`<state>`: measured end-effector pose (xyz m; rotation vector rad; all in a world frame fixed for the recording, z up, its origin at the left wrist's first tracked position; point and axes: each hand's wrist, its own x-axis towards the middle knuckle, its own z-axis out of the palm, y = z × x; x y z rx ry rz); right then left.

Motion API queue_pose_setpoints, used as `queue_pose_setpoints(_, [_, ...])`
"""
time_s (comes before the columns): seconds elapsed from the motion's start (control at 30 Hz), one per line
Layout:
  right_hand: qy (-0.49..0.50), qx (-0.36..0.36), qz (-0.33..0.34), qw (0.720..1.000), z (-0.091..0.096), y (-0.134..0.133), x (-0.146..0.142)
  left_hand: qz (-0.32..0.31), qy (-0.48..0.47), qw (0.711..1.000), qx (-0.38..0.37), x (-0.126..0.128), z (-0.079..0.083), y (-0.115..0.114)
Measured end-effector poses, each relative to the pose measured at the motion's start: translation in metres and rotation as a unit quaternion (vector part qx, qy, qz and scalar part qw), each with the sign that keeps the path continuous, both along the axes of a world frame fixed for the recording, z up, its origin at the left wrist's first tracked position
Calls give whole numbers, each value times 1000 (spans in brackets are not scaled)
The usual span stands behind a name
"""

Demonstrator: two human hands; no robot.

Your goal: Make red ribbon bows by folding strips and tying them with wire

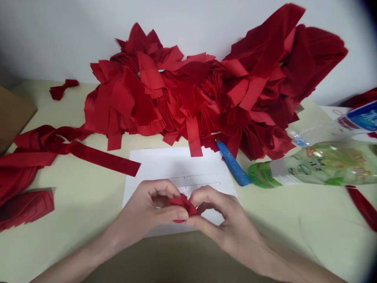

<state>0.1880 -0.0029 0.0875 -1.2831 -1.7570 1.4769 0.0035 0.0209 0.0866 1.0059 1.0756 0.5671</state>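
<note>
I find left fingers (180, 214) and right fingers (196, 223) pinching one folded red fabric strip (186, 203); even pressure should hold its folds.

Bare pale-green worktop (279, 220) leaves passage on either side of the bare hands (144, 205) (232, 220), while a tall heap of red fabric strips (182, 94) walls off the far side and a lying clear plastic bottle with green markings (332, 163) obstructs the right.

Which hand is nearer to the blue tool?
Right. The right hand is just below the blue tool in the picture; the left hand is farther away, off to its left.
</note>
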Motion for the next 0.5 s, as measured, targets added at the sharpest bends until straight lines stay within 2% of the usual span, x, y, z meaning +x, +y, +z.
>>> queue_pose_setpoints(0.1, [-1,31,-70,997,-9,8,14,6,60,998,28,-18,-2,5])
queue_pose_setpoints(0.17, [-16,72,-156,985,-15,17,34,28,145,987,62,-39,-5,8])
queue_pose_setpoints(0.23, [-42,99,-223,969,-21,23,58,63,219,972,49,-61,-9,9])
queue_pose_setpoints(0.3, [-71,118,-298,945,-27,26,80,112,269,957,17,-80,-14,7])
queue_pose_setpoints(0.37, [-144,142,-341,918,-33,25,95,136,281,950,-11,-94,-19,3])
queue_pose_setpoints(0.43, [-225,170,-362,888,-37,22,103,127,306,943,-15,-104,-25,0])
queue_pose_setpoints(0.5, [-289,192,-369,862,-40,21,106,89,350,933,8,-111,-32,-4])
